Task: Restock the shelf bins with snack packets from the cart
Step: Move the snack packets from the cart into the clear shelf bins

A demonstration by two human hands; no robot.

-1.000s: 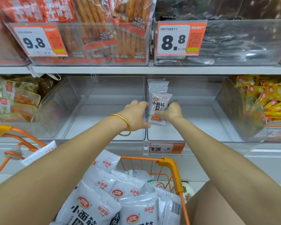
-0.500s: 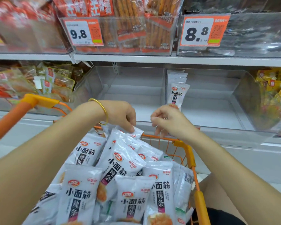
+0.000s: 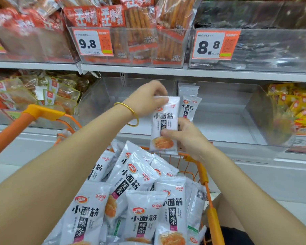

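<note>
I've got the packet (image 3: pixel 164 121) upright above cart (image 3: pixel 203 175) far edge | left grip (image 3: pixel 147 100) pinching its top, right grip (image 3: pixel 186 137) wrapped round its middle | bin (image 3: pixel 228 121) dead ahead, just beyond; right grip's nearer imo

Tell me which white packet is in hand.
The upright white packet above the cart: left hand pinches its top, right hand grips its side. No hand touches the rest.

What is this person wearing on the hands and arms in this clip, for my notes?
The left forearm and right forearm are bare, no sleeves in view, and the left hand and right hand are ungloved. A thin gold-coloured bangle circles the left wrist; the right wrist carries nothing.
</note>
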